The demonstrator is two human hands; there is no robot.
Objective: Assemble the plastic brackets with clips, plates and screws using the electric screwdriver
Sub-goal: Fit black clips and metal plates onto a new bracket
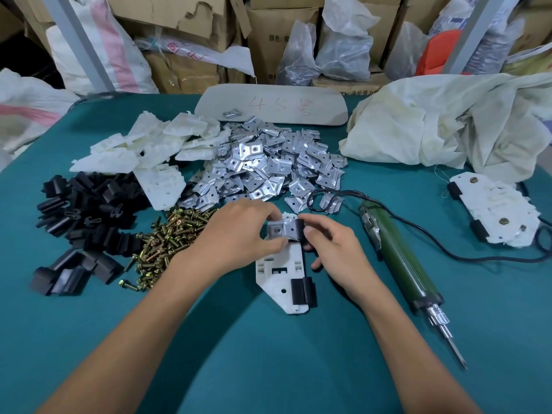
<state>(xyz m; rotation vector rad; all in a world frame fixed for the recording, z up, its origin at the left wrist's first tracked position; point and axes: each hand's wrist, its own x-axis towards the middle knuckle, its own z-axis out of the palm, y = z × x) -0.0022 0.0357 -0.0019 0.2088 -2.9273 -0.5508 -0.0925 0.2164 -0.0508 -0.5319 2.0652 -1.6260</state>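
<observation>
Left hand [239, 231] is pinching a silver metal plate [278, 231], right hand [331, 246] is pinching a black plastic clip [299, 227] onto the white plastic bracket [276, 274]; brass screws [167, 243] not driven yet.

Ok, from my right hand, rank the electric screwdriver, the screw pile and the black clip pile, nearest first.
1. Electric screwdriver, just right of the right hand.
2. Screw pile, left, beyond the left hand.
3. Black clip pile, farthest left.
</observation>
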